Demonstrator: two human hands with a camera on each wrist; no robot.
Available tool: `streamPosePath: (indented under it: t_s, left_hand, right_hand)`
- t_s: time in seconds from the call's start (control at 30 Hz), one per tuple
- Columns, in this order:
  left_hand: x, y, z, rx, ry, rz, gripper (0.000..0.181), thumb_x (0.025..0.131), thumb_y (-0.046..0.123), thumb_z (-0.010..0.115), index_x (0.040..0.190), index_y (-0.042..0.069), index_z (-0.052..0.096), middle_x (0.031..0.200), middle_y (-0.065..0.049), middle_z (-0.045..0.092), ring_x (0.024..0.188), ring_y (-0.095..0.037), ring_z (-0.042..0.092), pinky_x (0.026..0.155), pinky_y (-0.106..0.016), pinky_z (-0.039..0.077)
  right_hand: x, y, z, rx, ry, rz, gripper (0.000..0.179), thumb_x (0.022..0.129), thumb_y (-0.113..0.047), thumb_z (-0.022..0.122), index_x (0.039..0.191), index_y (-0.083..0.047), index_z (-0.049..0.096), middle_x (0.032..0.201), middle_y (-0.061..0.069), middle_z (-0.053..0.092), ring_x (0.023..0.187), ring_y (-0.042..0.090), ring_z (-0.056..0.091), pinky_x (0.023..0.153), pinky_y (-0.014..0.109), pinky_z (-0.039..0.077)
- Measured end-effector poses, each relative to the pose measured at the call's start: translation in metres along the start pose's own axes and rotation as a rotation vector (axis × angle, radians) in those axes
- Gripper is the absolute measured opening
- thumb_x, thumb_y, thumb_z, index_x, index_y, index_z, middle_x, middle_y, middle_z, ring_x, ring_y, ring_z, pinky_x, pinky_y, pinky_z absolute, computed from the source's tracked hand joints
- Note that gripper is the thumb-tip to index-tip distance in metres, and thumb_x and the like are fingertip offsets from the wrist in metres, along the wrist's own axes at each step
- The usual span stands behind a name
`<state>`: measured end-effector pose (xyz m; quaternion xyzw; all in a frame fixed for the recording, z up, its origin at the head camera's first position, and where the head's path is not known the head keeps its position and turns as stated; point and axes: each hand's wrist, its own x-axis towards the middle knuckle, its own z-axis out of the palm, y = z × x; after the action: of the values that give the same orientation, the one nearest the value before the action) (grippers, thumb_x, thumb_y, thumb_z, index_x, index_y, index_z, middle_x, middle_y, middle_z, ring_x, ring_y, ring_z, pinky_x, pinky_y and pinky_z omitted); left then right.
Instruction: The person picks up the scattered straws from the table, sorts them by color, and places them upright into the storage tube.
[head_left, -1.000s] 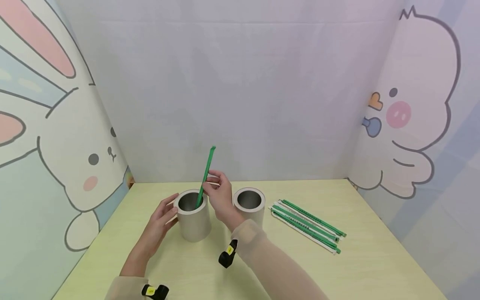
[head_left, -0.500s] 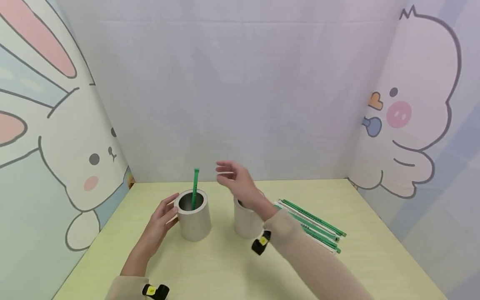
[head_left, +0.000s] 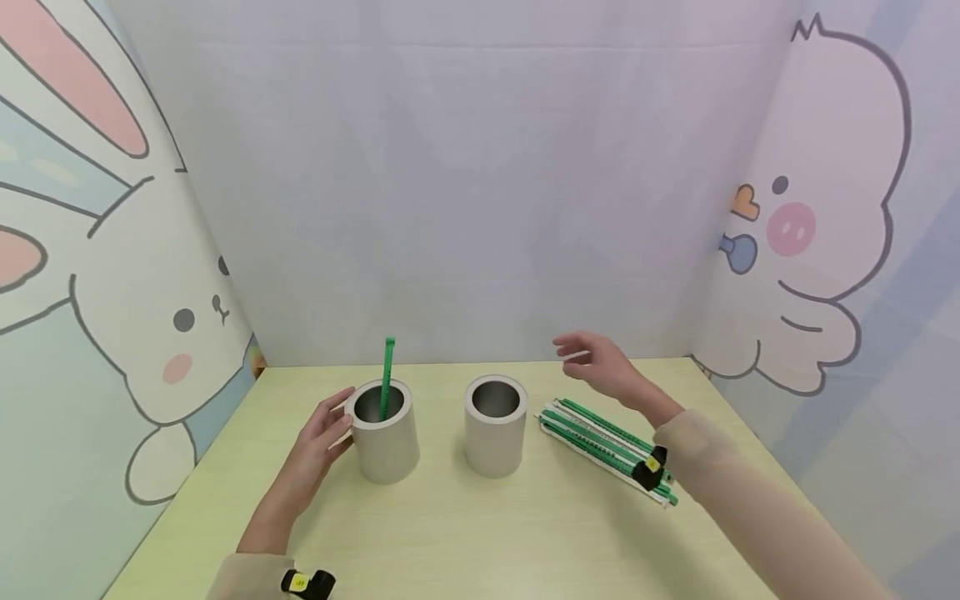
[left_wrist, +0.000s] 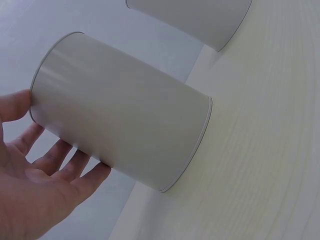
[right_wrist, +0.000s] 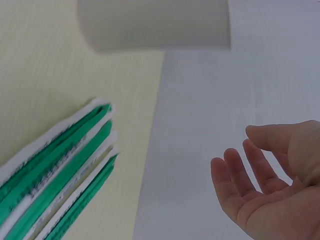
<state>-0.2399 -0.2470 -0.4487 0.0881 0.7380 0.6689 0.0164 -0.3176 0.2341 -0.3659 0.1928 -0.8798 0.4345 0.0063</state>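
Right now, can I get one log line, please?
left hand: touching left cup; right hand: touching nothing; left cup: green stick inside; right cup: no stick visible; other sticks: on table

Cartoon panels [head_left: 135,333], a plain backdrop [head_left: 457,200] and table [head_left: 480,537] make a booth-like workspace.

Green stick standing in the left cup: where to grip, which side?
The green stick: probably pinch near its top, above the rim of the left cup, coming from the right. It stands nearly upright, that end free, and the left hand touches the cup's left side.
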Motion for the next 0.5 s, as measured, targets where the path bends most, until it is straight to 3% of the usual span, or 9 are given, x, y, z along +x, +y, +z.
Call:
streamPosePath:
  t_s: [0.23, 0.5]
  left_hand:
    - [0.002, -0.002, 0.0, -0.004, -0.004, 0.001, 0.061, 0.115, 0.038, 0.046, 0.168, 0.018, 0.025, 0.168, -0.015, 0.031, 0.15, -0.025, 0.031, 0.125, -0.066, 0.027]
    - [0.001, -0.002, 0.0, -0.012, 0.002, -0.005, 0.06, 0.115, 0.036, 0.047, 0.168, 0.017, 0.025, 0.168, -0.015, 0.031, 0.152, -0.029, 0.029, 0.125, -0.067, 0.026]
  right_hand:
    - [-0.022, 0.052, -0.019, -0.197, -0.049, 0.013, 0.041, 0.101, 0.001, 0.067, 0.141, -0.002, 0.062, 0.131, 0.021, 0.067, 0.118, 0.04, 0.067, 0.097, 0.051, 0.061]
    - [-0.037, 0.087, -0.012, -0.32, -0.107, -0.007, 0.035, 0.097, 0.008, 0.067, 0.132, 0.002, 0.068, 0.122, 0.023, 0.069, 0.106, 0.038, 0.069, 0.089, 0.048, 0.063]
